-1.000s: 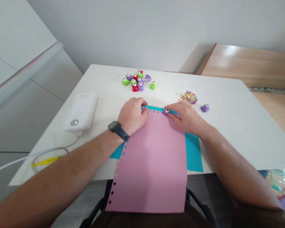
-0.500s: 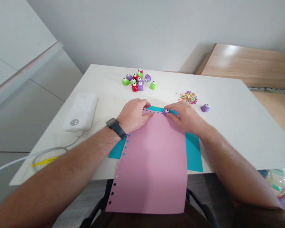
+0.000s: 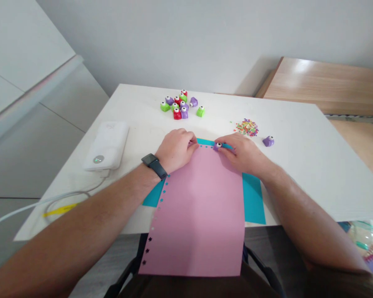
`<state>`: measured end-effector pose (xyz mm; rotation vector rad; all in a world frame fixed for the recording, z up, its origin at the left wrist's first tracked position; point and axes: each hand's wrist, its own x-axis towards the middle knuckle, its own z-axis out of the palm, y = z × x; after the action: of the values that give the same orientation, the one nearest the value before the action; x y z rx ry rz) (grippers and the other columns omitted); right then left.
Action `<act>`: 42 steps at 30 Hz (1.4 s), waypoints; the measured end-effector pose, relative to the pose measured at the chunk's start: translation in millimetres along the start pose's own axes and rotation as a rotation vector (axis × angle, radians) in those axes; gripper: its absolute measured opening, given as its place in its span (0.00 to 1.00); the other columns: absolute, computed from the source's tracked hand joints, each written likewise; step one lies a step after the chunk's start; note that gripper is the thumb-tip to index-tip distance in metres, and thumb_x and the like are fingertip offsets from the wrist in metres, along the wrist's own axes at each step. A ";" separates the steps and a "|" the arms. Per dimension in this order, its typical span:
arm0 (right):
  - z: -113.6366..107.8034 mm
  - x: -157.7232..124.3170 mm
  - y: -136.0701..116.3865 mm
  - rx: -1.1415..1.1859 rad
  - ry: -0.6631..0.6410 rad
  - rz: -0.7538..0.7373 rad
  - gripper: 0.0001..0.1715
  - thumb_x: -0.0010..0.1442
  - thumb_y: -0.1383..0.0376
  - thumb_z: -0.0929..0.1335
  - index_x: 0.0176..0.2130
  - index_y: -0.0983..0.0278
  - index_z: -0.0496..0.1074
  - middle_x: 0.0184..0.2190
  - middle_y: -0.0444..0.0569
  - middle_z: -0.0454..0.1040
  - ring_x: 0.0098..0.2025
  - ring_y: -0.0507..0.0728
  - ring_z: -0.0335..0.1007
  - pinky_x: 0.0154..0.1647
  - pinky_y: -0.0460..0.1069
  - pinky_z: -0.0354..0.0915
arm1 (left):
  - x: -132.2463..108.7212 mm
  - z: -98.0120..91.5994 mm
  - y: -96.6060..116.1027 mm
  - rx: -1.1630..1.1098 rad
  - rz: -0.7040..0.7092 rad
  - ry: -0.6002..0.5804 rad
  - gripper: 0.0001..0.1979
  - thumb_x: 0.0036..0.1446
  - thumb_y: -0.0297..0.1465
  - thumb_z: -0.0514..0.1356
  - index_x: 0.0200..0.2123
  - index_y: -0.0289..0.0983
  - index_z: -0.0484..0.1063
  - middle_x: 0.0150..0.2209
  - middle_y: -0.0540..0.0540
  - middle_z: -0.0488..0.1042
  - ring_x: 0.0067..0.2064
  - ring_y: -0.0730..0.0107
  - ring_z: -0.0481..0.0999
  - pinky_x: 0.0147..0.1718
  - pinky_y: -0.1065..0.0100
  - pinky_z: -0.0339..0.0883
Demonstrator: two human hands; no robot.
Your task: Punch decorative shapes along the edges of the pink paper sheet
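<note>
A pink sheet of paper (image 3: 202, 207) lies over a teal sheet (image 3: 254, 198) and hangs past the table's front edge. Small star- or flower-shaped holes run down its left edge and along its far edge. My left hand (image 3: 177, 151) pinches the paper's far left corner between thumb and fingers. In my right hand (image 3: 242, 151) is a purple craft punch (image 3: 217, 146) with an eye-like button, gripped between thumb and index finger at the paper's far edge. The punch's slot is hidden.
Several red, green and purple punches (image 3: 180, 105) cluster at the back of the white table (image 3: 298, 174). Colourful paper bits (image 3: 248, 127) form a pile near another purple punch (image 3: 268, 141). A white power bank (image 3: 107, 145) with a cable (image 3: 65, 194) lies at left.
My left thumb and fingers have closed together on the paper's far left corner, covering some of the holes there. My right hand and the punch have stayed almost still.
</note>
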<state>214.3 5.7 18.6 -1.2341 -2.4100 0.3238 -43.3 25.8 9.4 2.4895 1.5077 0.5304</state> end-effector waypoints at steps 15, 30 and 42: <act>0.0 0.6 -0.5 -0.006 -0.003 0.002 0.15 0.71 0.64 0.69 0.54 0.62 0.80 0.52 0.54 0.85 0.54 0.66 0.79 0.58 0.61 0.70 | -0.5 5.6 -0.2 0.012 0.008 0.029 0.10 0.68 0.34 0.60 0.42 0.35 0.80 0.46 0.38 0.78 0.51 0.51 0.75 0.54 0.51 0.70; -2.9 1.1 -3.0 0.010 -0.012 0.012 0.16 0.70 0.65 0.68 0.54 0.63 0.81 0.52 0.56 0.84 0.54 0.68 0.80 0.59 0.62 0.71 | -0.9 2.5 3.2 0.072 -0.005 0.019 0.10 0.68 0.34 0.60 0.42 0.35 0.79 0.47 0.38 0.78 0.51 0.49 0.75 0.52 0.50 0.70; -3.3 -0.8 0.0 -0.004 -0.016 -0.003 0.16 0.70 0.65 0.68 0.54 0.61 0.80 0.51 0.55 0.84 0.54 0.66 0.79 0.60 0.62 0.71 | -9.7 4.2 13.6 0.080 -0.056 0.031 0.11 0.69 0.35 0.59 0.41 0.36 0.79 0.46 0.36 0.76 0.50 0.48 0.74 0.51 0.48 0.70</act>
<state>216.2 5.1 21.3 -1.2347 -2.4266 0.3289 -34.6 10.9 8.0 2.5006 1.6368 0.5117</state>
